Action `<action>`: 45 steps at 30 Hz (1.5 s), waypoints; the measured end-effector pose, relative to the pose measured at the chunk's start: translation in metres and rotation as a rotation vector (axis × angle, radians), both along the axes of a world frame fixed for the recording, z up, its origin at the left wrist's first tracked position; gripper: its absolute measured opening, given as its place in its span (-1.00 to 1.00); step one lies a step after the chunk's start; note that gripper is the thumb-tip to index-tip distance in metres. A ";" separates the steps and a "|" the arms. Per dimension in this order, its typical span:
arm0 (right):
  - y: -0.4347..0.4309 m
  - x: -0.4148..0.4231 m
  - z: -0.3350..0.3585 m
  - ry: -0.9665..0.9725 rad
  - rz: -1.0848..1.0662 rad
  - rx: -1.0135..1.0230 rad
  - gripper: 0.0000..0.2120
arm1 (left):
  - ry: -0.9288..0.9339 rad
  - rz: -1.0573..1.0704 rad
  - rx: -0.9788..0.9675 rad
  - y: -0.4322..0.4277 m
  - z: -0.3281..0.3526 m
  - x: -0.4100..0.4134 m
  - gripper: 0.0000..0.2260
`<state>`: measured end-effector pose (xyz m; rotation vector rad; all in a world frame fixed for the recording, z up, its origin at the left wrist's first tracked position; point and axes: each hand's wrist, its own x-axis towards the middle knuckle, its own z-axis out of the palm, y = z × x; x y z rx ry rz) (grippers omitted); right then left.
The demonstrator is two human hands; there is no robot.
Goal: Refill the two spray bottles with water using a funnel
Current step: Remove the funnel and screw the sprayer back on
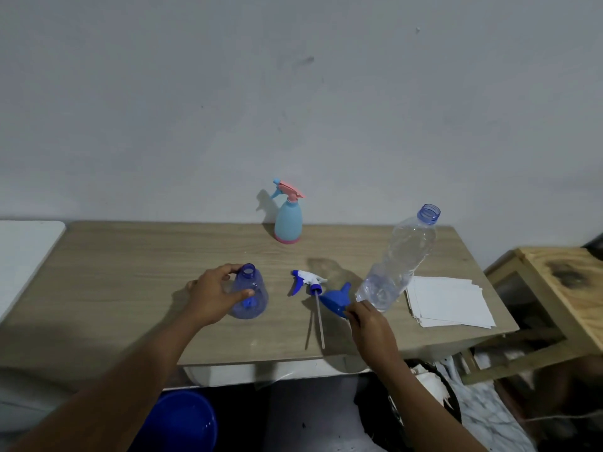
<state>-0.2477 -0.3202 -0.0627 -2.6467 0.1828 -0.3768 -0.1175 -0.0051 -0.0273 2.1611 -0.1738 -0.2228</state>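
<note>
A translucent blue spray bottle (253, 296) stands open-necked on the wooden table (130, 272), and my left hand (213, 293) grips its side. Its white and blue spray head (308, 280) lies beside it with the dip tube pointing toward me. My right hand (370, 324) pinches the rim of a blue funnel (336, 300) lying on the table. Just right of the funnel stands a clear, uncapped water bottle (399, 259) with water in its lower part. A light blue spray bottle (287, 220) with a pink trigger head stands by the wall, head screwed on.
A stack of white paper sheets (450, 301) lies at the table's right end. A blue bucket (182, 419) sits on the floor below the front edge. A wooden crate frame (561, 288) stands to the right, a white surface (26, 249) to the left.
</note>
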 end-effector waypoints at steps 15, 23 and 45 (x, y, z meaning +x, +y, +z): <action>0.006 -0.012 -0.040 0.228 0.033 -0.007 -0.90 | -0.001 0.000 -0.002 0.001 -0.004 -0.001 -0.53; 0.030 0.070 0.024 0.079 -0.053 0.200 -0.78 | -0.005 0.024 -0.053 -0.001 -0.005 -0.002 -0.50; 0.037 0.152 -0.001 0.479 -0.199 0.541 -0.61 | -0.051 -0.222 -0.099 0.013 -0.037 -0.008 -0.25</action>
